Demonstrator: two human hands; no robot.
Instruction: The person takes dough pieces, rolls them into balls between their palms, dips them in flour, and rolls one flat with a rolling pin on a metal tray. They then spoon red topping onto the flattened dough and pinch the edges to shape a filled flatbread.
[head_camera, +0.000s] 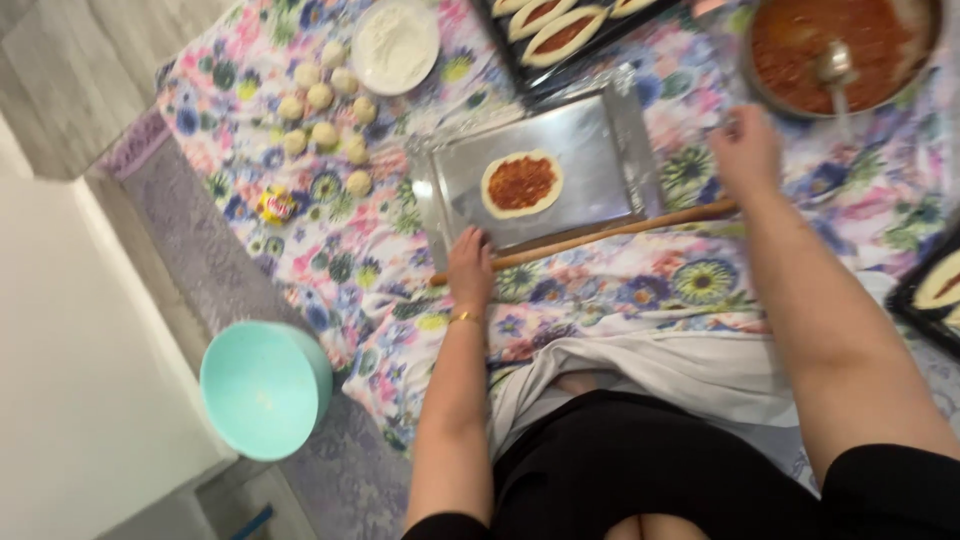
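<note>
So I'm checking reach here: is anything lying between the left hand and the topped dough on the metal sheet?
Nothing visible does. The left hand rests at the near edge of the metal sheet, over the rolling pin. Only bare sheet separates it from the topped dough.

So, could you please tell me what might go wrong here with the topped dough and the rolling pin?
The long wooden rolling pin lies against the foil-lined metal tray; a nudge from the left hand could shift the red-topped dough oval. The right hand hovers near the round pan of red sauce, so drips may stain the floral cloth.
</note>
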